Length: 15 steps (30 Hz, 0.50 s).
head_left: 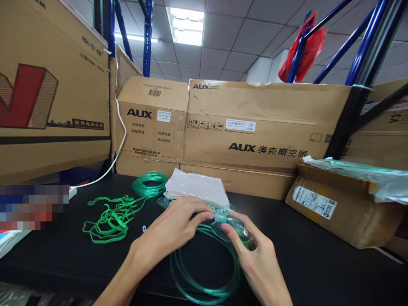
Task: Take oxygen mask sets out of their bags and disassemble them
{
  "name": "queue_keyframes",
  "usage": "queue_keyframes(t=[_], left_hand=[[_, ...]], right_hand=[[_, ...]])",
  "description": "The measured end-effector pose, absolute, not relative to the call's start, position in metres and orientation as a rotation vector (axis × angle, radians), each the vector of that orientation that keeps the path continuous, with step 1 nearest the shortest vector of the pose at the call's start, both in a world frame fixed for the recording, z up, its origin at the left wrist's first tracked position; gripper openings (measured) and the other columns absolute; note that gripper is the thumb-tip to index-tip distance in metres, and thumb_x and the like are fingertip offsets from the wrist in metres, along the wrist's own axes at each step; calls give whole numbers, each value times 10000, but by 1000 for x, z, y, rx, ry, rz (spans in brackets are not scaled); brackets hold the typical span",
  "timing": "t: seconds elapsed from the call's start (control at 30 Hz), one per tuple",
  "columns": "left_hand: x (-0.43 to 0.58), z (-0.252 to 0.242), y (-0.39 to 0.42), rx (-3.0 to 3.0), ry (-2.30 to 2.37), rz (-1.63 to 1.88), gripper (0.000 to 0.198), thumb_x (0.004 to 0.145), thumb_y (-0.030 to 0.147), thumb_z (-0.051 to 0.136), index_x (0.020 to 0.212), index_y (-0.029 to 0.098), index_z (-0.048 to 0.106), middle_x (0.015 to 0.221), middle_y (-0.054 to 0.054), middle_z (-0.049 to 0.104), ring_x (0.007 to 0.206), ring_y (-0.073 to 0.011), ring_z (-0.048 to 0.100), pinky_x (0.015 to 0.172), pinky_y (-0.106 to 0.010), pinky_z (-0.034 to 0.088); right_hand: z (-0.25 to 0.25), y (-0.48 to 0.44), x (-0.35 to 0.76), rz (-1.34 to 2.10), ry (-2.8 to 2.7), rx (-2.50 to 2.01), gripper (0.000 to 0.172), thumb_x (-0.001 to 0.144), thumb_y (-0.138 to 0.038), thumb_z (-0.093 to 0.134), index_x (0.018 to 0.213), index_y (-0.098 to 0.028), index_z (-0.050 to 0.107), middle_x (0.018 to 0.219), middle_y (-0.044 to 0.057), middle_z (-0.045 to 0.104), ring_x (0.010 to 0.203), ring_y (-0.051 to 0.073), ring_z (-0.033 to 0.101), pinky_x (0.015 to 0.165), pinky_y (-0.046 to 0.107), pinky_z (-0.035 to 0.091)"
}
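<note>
As a person's left hand [183, 216] and right hand [255, 246] meet over a black tabletop [314, 263], a clear, domed plastic mask [238, 228] with a pale green tubular connector [220, 217] is between them, near the far side of a loose coil of translucent green plastic tubing [236, 274]. The right hand has its grip closed around the mask's side, thumb on the near face just beside the connector, fingers behind. The left hand reaches in from the other side, its grip narrow, thumb and forefinger close together at the connector; whether anything is pinched there cannot be told. Behind the hands lies a crumpled white sheet [196, 187], with a second, tighter coil of green tubing [148, 190] near its left edge. Farther left, a tangle of flat bright-green bands [121, 225] spreads across the tabletop, and a small pale tab [144, 228] lies near the left hand. At right stands a brown cardboard carton [353, 221] with a white printed label [315, 202], clear plastic packaging [393, 185] heaped on top. Two brown cardboard panels [264, 123] lettered AUX line the back
</note>
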<state>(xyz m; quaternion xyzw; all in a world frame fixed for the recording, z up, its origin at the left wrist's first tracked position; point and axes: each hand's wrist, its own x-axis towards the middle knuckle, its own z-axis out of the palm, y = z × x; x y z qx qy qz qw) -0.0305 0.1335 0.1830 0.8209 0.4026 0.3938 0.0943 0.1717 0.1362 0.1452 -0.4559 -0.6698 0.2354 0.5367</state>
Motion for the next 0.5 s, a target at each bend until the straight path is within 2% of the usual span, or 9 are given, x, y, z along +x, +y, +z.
queue_keyframes(t=[0.13, 0.27, 0.5], left_hand=[[-34, 183, 133, 2423, 1214, 1164, 135, 1017, 279, 619, 1092, 288, 731, 1078, 58, 743, 1062, -166, 646, 935, -269, 421], [-30, 180, 133, 2410, 1264, 1188, 140, 1019, 231, 599, 1117, 301, 669, 1143, 60, 722, 1129, -185, 625, 963, -305, 419], [-13, 178, 130, 2537, 1209, 1302, 160, 1007, 77, 510, 1032, 222, 574, 1022, -2, 686, 1007, -194, 626, 875, -335, 448]], right_hand=[[145, 134, 171, 553, -1597, -1104, 407, 843, -582, 685, 1085, -257, 728, 939, 4, 782, 821, 211, 716, 764, 254, 550], [144, 131, 170, 525, -1573, -1121, 388, 842, -577, 692, 1065, -261, 731, 907, -2, 785, 778, 202, 717, 720, 244, 556], [149, 126, 180, 516, -1563, -1055, 352, 858, -543, 704, 1044, -244, 725, 874, 10, 762, 849, 237, 731, 761, 266, 593]])
